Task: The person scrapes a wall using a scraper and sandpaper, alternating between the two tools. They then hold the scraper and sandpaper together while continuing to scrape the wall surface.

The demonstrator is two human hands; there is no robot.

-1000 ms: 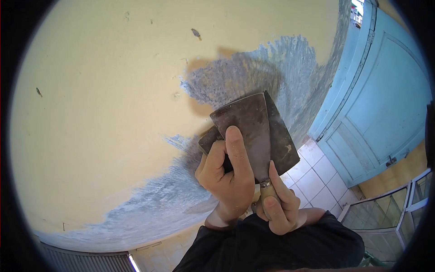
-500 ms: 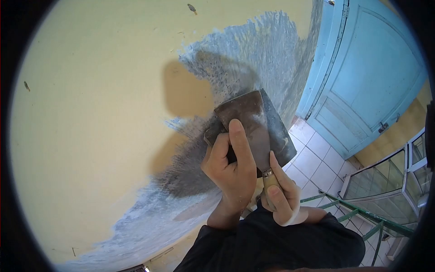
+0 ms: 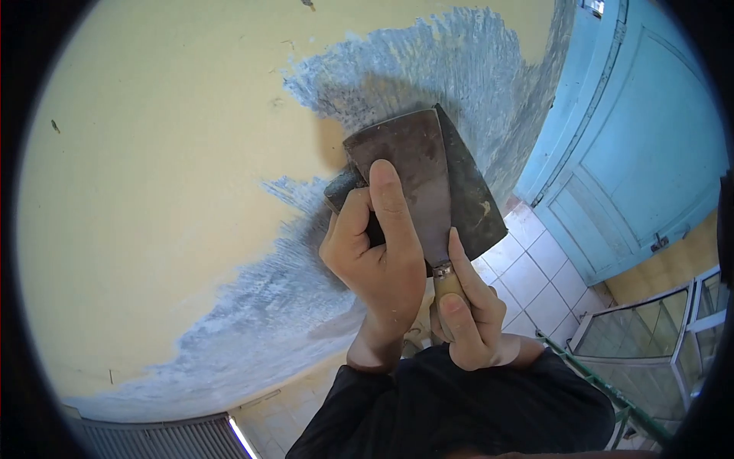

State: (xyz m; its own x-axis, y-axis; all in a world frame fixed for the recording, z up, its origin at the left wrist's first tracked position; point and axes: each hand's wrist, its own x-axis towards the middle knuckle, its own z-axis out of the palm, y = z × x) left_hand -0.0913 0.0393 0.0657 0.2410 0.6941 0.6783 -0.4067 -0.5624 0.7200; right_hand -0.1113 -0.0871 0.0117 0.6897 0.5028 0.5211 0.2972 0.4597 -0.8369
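My right hand [image 3: 472, 321] is closed round the light wooden handle [image 3: 447, 284] of a putty knife, its index finger pointing up along the blade. The wide brown blade [image 3: 417, 153] lies over a dark flat plate [image 3: 478, 203], which sticks out to the right behind it. My left hand [image 3: 375, 256] is closed at the left of the blade, thumb up in front of it, fingers curled at a dark piece [image 3: 344, 188] that seems to belong to the plate. Behind the tools is a yellow wall [image 3: 153, 191] with rough grey-blue patches [image 3: 267, 306].
A light blue door [image 3: 634, 153] stands at the right above white floor tiles [image 3: 527, 279]. Glass-paned frames [image 3: 634, 325] and a green metal bar [image 3: 604, 390] are at the lower right. A dark ribbed panel [image 3: 160, 437] shows at the bottom left.
Both hands and the tools have shifted up and slightly left in view. The wall and door have moved too, and the ribbed panel now shows more at the bottom left.
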